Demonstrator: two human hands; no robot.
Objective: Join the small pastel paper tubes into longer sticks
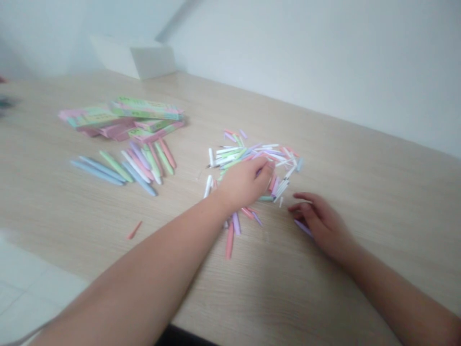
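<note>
Pastel pen pieces (pixel 252 156) heap on the wooden table (pixel 288 298); left hand (pixel 245 185) rests on them, grip unclear; right hand (pixel 320 226), well apart, lies loose against a lilac piece (pixel 303 228).

i can't make out any words, brands or numbers here. the green and pink packets (pixel 146 115) stacked on the table have printing on them, but it's too blurred for me to read.

The left hand (pixel 245 185) rests on pastel pen parts (pixel 230 156), right hand (pixel 322 226) beside them.
</note>
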